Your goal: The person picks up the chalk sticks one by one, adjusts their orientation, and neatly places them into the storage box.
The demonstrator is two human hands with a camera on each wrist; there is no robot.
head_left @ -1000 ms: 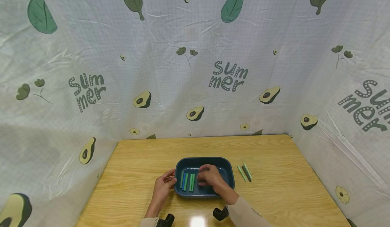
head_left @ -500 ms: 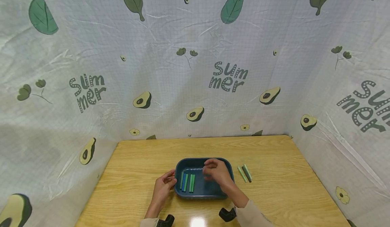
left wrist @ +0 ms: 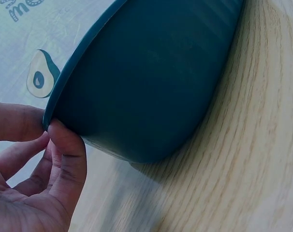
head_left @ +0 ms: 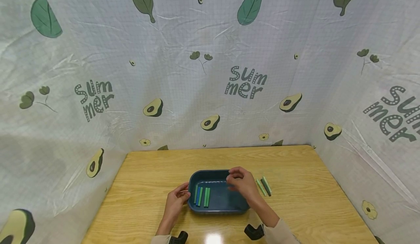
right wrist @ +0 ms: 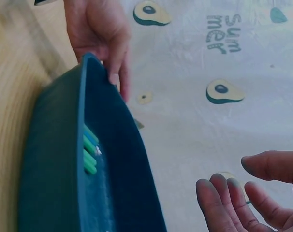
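Teal tray (head_left: 219, 204) rim part-hidden by right hand (head_left: 242, 184)

Readable text: you have only the word "Summer", split as "Sum" over "mer", printed on the backdrop cloth (head_left: 203, 91). Head view shows it three times: directly above the tray (head_left: 197, 176), to the upper left of the tray, and to the far right of it, partly cut by the frame edge. Right wrist view shows one "Sum/mer" print (right wrist: 225, 33), seen sideways. The left wrist view catches only a cut fragment. Nothing else is legible to you.
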